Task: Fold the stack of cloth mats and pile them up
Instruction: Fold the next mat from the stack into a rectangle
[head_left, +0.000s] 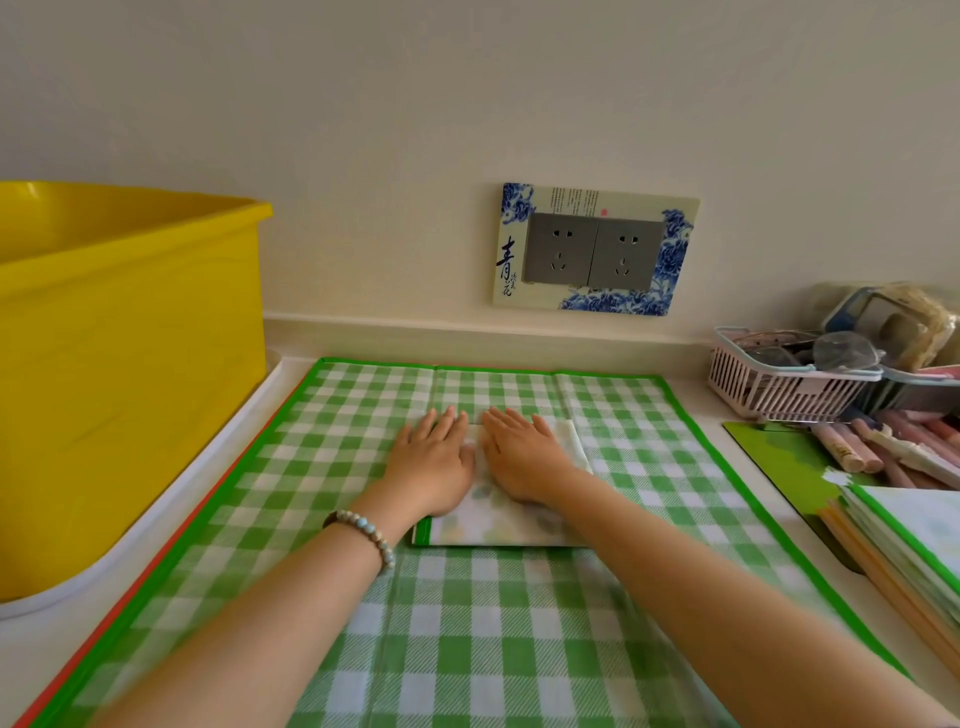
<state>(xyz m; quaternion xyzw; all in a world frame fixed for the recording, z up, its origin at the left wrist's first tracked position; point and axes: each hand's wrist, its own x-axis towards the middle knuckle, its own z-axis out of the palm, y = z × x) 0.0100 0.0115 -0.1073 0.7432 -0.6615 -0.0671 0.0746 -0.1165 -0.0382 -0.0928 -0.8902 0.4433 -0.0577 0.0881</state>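
Count: one folded mat (498, 514) lies mid-desk on one spread green-checked mat (519, 649). One stack of mats (914, 540) sits at the right edge of the desk (696, 415). Around it are one yellow tub (130, 338) on the left and one pink basket (779, 387) at back right. Nothing blocks your hands. Your left hand (431, 462) and right hand (524, 457) lie side by side, palms down and fingers straight, pressing the folded mat flat. There is a beaded bracelet (363, 530) on your left wrist.
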